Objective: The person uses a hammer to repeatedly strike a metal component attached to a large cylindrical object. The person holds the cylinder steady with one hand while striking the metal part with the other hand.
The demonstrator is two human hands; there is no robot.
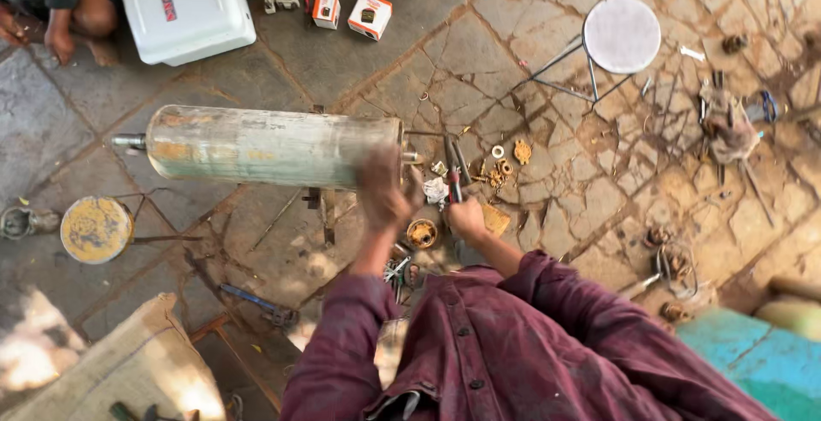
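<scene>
A long pale-green metal cylinder with rusty patches lies on its side on the stone floor. My left hand is blurred and rests against the cylinder's right end; whether it grips anything is unclear. Just to the right, my right hand is closed on a slim red-handled tool that points away from me. Small brass rings and gears and a round brass part lie close to both hands. My maroon sleeves fill the lower middle.
A white case and two small boxes lie at the top; another person sits at the top left. A round white stool, a yellow disc, a blue wrench and scattered tools surround me.
</scene>
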